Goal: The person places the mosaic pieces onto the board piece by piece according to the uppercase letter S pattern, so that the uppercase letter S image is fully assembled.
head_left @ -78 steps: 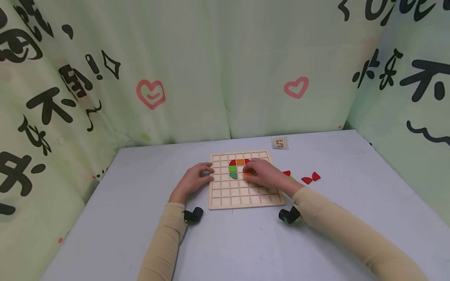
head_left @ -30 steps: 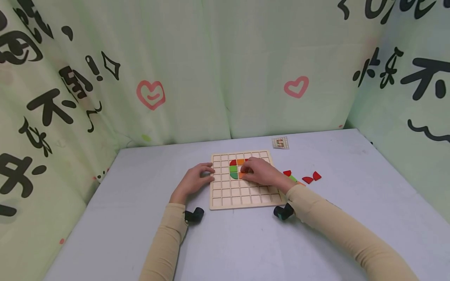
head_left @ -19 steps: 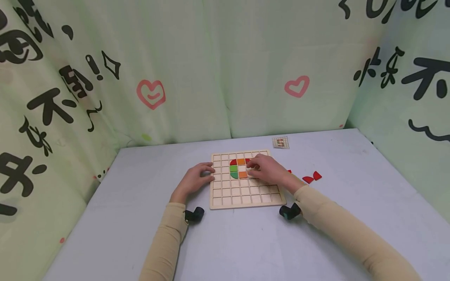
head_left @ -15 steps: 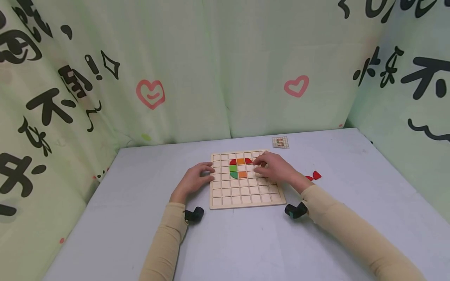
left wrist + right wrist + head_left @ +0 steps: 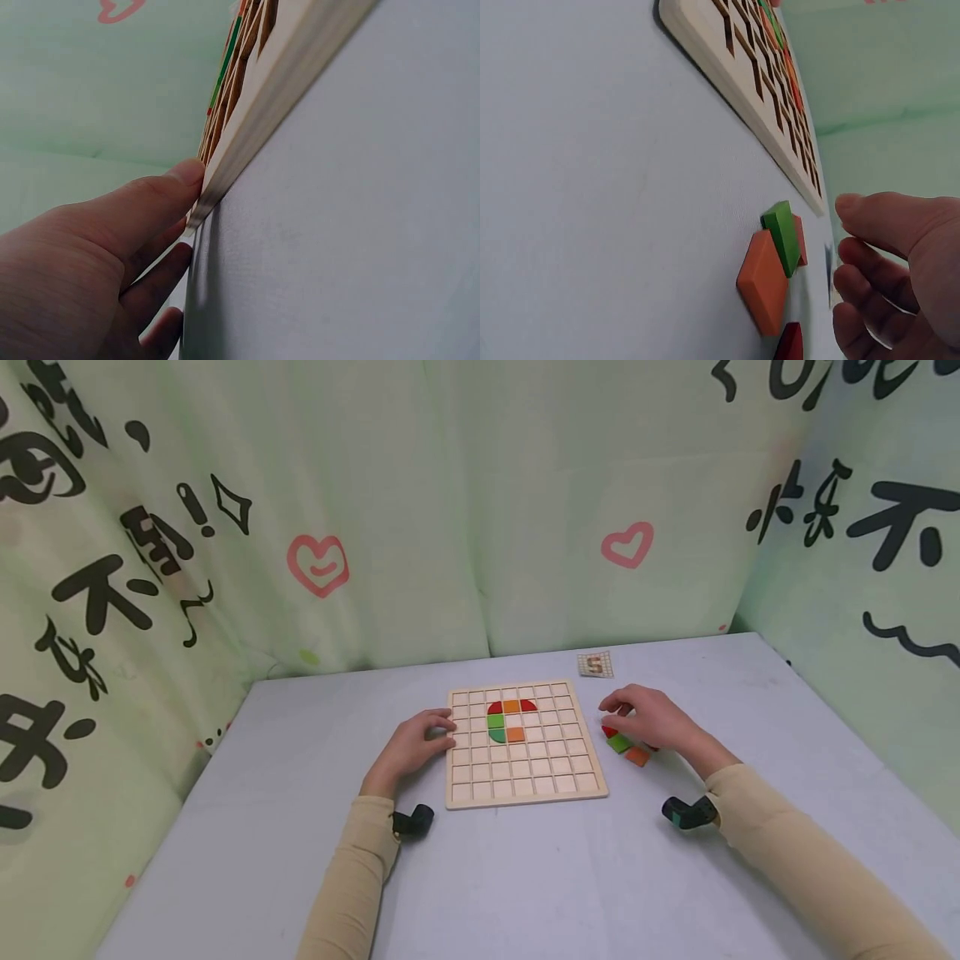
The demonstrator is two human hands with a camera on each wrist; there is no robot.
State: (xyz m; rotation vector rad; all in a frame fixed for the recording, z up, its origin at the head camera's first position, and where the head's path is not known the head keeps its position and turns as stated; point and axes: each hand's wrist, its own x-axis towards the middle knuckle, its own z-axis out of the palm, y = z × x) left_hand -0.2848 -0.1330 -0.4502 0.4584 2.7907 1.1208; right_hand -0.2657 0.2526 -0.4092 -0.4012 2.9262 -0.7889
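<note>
A square wooden grid board [image 5: 480,772] lies on the table. Set in its cells are two red quarter-rounds [image 5: 528,705], two orange squares [image 5: 515,734], a light green square [image 5: 496,721] and a dark green quarter-round [image 5: 497,736]. My left hand [image 5: 414,742] rests at the board's left edge, its thumb [image 5: 186,172] touching the rim. To the right of the board, my right hand [image 5: 648,718] hovers with loosely bent fingers and nothing between them. Below it lie a loose green block [image 5: 781,236], an orange block [image 5: 763,281] and red pieces [image 5: 790,343], partly hidden by the hand in the head view.
A small printed card [image 5: 595,664] lies behind the board near the table's back edge. Black wrist cameras [image 5: 688,812] sit on both wrists. A pale green curtain [image 5: 405,527] with black writing and pink hearts surrounds the white table [image 5: 510,885].
My right hand let go of an orange square in a board cell, then moved right, off the board, to above the loose pieces. The left hand stayed at the board's edge.
</note>
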